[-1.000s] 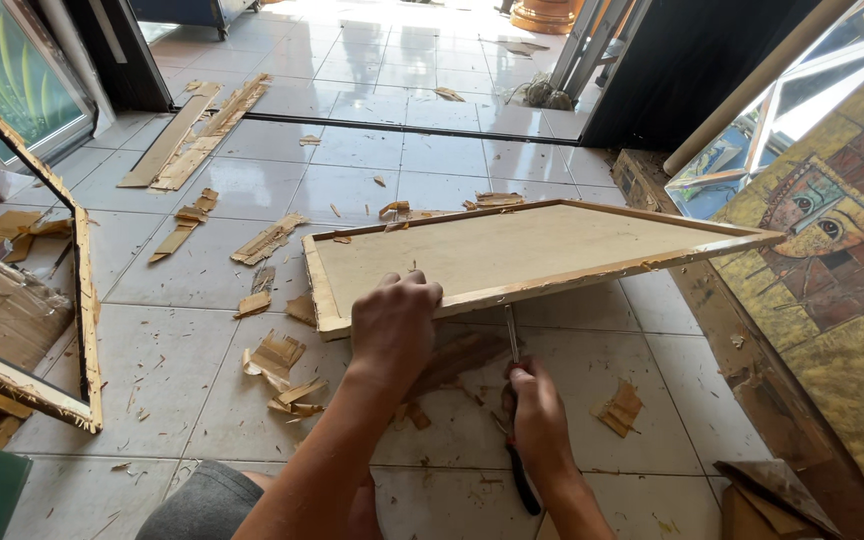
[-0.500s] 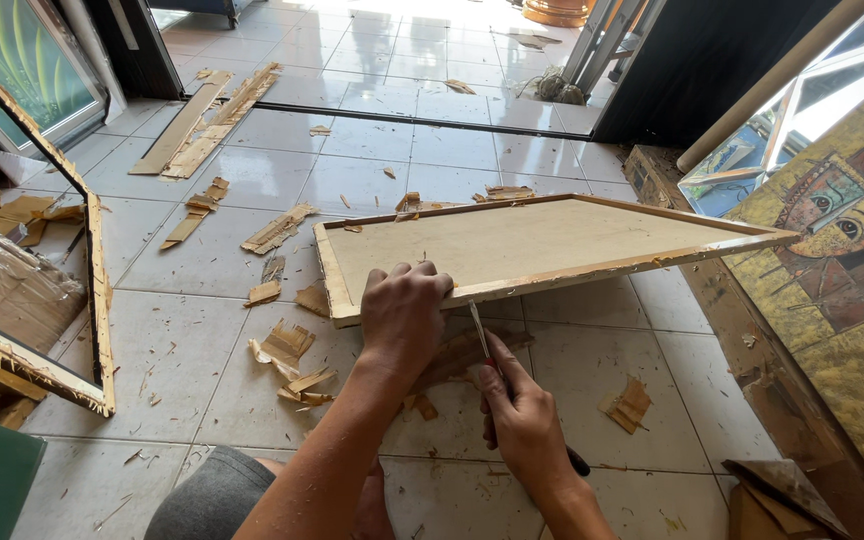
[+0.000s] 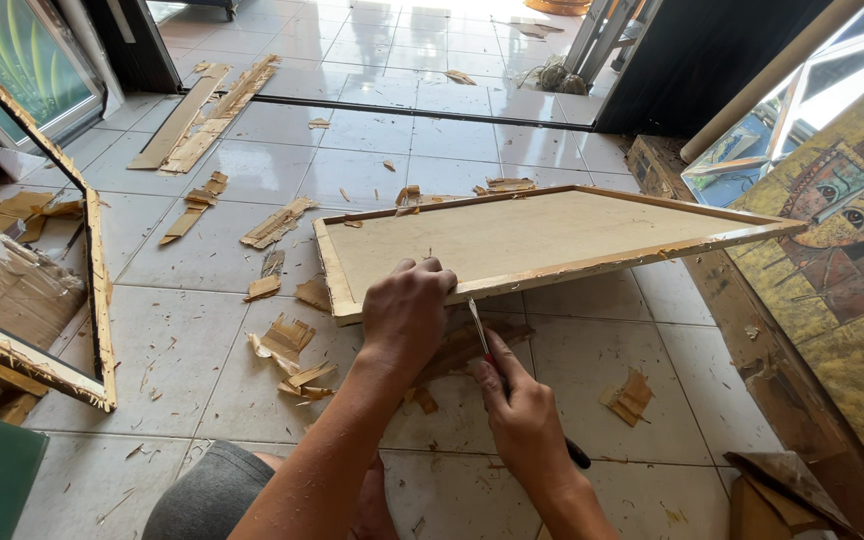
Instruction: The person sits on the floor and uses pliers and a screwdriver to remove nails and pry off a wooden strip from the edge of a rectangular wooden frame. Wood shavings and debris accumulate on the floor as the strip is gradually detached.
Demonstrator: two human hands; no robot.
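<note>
Nearest the camera, the right hand [image 3: 524, 420] is clenched around a slim metal-bladed hand tool with a dark handle [image 3: 490, 360]. The handle end shows just behind the wrist; the blade runs forward from the grip, and its tip meets the underside of the near edge of the large rectangular pale wooden frame with a canvas backing [image 3: 532, 235].

Just to the left of that grip, the left hand [image 3: 407, 315] grasps the same near edge, fingers curled over the top rail, close to the frame's near left corner. The frame is raised off the white tiled floor [image 3: 282, 160] at this edge and extends away to the right of both hands.

Below and to the left of the hands, torn brown wood and cardboard scraps [image 3: 287, 345] lie on the tiles. One scrap [image 3: 630, 397] lies to the right of the tool hand.

Farther left stands a leaning framed panel with a gilt edge [image 3: 97, 290]. Far right, a painted canvas in ochre and red tones [image 3: 842, 270] leans upright. Beyond the frame, long flat strips of wood [image 3: 207, 115] lie on the floor.
</note>
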